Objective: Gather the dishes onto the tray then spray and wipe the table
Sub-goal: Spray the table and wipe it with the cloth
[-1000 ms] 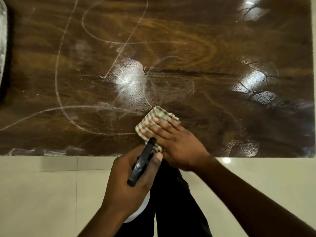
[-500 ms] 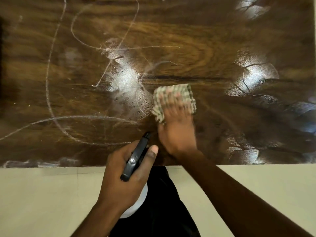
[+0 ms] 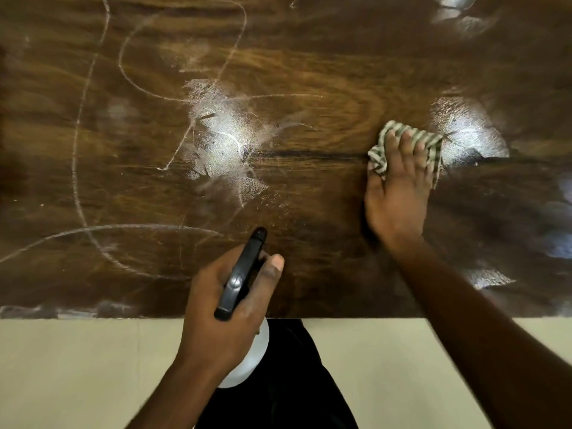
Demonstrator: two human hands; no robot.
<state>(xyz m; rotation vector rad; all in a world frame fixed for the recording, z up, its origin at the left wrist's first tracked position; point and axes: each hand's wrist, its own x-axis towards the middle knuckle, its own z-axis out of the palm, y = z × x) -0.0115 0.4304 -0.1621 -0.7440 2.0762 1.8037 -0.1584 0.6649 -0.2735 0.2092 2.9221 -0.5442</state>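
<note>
So the tabletop (image 3: 309, 72) fills pretty much the whole view, dark glossy wood, and there's not a single dish or tray anywhere on the part the camera shows. Going by that, the gathering step looks done and the person is well into the spray-and-wipe bit.

Plenty left to clean though. Long chalky white lines (image 3: 80, 150) loop all over the left half, and a hazy wet-looking patch (image 3: 223, 144) sits left of center. Another shiny patch (image 3: 470, 134) is on the right, just beyond the cloth. The near right part looks darker and cleaner, but that could just be the glare, hard to say.

The person's dark trousers (image 3: 278, 382) show below the near edge, over a pale floor (image 3: 77, 366).

The right hand (image 3: 399, 187) is flat on the tabletop at right of center, fingers spread, its grip pressing down a bunched striped cloth (image 3: 380, 156) at its far end. The left hand (image 3: 229, 308) hovers at the near edge in the middle, grip wrapped tight round a spray bottle (image 3: 241, 277), nozzle pointing away over the wood, thumb up beside it.

Guess: maybe halfway through wiping, left side untouched.
</note>
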